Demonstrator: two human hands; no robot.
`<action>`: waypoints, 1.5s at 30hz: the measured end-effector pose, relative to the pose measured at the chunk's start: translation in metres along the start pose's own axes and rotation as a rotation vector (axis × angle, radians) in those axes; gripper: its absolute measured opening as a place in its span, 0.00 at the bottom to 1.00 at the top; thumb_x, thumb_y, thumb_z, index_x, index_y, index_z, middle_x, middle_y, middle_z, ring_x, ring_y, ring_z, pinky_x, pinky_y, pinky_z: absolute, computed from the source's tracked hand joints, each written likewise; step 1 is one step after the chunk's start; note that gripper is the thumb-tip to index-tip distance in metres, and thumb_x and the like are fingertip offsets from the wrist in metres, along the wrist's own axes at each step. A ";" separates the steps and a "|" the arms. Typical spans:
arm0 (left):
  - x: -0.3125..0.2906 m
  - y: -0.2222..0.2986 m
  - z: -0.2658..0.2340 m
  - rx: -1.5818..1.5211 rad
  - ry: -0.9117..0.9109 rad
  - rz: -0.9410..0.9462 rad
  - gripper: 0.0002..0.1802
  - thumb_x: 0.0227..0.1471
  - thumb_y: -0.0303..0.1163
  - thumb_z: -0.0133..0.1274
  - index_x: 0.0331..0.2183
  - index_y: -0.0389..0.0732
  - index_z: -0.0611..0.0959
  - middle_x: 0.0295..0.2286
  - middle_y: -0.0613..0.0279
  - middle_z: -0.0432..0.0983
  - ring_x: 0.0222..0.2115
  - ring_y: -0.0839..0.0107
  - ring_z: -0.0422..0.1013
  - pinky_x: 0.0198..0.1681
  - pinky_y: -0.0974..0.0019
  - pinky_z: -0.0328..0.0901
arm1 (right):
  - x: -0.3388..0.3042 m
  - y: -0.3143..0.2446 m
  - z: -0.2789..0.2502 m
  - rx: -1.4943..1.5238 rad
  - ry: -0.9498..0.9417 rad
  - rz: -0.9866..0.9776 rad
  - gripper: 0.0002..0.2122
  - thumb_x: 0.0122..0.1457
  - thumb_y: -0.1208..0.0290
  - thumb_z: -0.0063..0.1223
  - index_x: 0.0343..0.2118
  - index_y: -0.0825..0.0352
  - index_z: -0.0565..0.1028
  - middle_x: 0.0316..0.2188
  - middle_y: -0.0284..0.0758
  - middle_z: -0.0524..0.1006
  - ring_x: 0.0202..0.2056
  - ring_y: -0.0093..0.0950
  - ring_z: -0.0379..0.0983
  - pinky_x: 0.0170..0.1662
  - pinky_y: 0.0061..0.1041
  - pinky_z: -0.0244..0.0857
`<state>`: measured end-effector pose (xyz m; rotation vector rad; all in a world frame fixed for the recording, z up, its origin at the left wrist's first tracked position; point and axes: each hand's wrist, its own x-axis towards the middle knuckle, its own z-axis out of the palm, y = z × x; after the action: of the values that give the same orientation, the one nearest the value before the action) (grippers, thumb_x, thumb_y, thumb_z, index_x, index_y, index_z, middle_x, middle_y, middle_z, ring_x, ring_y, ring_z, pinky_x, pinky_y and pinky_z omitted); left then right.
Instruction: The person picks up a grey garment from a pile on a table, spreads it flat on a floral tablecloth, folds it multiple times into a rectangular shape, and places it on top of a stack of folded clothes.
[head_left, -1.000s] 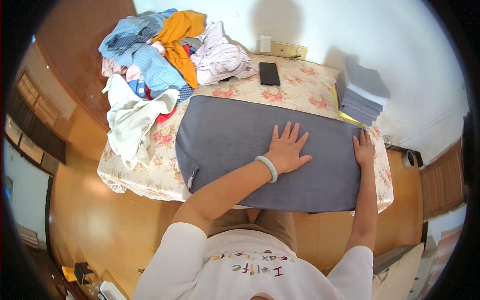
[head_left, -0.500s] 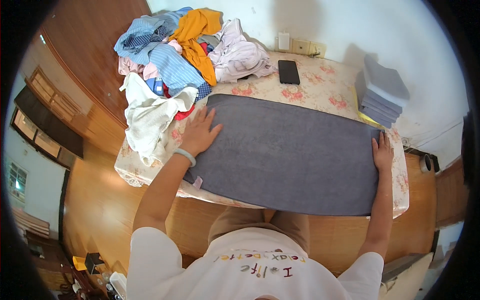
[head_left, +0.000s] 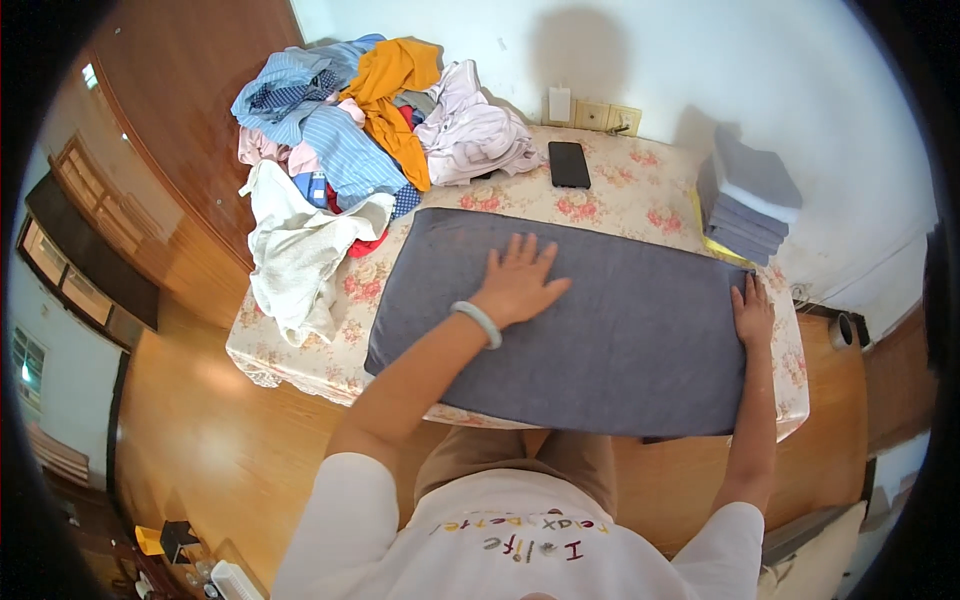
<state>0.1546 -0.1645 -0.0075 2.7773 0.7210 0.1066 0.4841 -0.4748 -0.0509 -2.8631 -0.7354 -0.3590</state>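
A dark grey towel point(head_left: 620, 320) lies spread flat over the front of a table with a flowered cloth point(head_left: 600, 200). My left hand point(head_left: 519, 281), a pale bangle on its wrist, rests palm down on the towel left of its middle, fingers spread. At the towel's right edge lies my right hand point(head_left: 753, 313), its fingers stretched out flat and pointing away from me. Neither hand grips the cloth.
A heap of loose clothes point(head_left: 350, 130) covers the table's back left, with a white garment point(head_left: 295, 250) hanging toward the front edge. A black phone point(head_left: 569, 165) lies near the wall sockets point(head_left: 592, 114). Folded grey towels point(head_left: 745, 200) are stacked at the back right.
My left hand has slid from the towel's left edge rightward onto its surface. The pink-white tag at the towel's lower left corner no longer shows. My right hand stays at the right edge.
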 end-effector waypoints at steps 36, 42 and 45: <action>0.014 -0.118 -0.021 0.165 0.124 -0.331 0.40 0.56 0.60 0.40 0.64 0.50 0.59 0.65 0.57 0.46 0.65 0.49 0.41 0.65 0.47 0.37 | -0.089 -0.247 -0.033 0.248 -0.216 -0.686 0.29 0.61 0.50 0.42 0.61 0.64 0.61 0.63 0.47 0.56 0.66 0.40 0.48 0.64 0.56 0.37; 0.015 -0.113 -0.021 0.194 0.112 -0.344 0.40 0.57 0.60 0.39 0.64 0.50 0.58 0.65 0.58 0.46 0.65 0.48 0.41 0.66 0.47 0.36 | -0.080 -0.234 -0.019 0.248 -0.162 -0.734 0.30 0.63 0.48 0.38 0.63 0.60 0.58 0.65 0.43 0.55 0.67 0.37 0.47 0.66 0.48 0.38; 0.014 -0.116 -0.023 0.210 0.105 -0.346 0.40 0.57 0.59 0.39 0.64 0.50 0.57 0.65 0.57 0.45 0.65 0.47 0.41 0.65 0.46 0.36 | -0.055 -0.188 -0.016 0.218 -0.162 -0.595 0.29 0.63 0.48 0.39 0.63 0.59 0.58 0.65 0.42 0.55 0.66 0.37 0.48 0.66 0.47 0.38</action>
<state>0.1099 -0.0545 -0.0176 2.8043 1.2948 0.1134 0.3419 -0.3399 -0.0324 -2.4363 -1.5513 -0.1019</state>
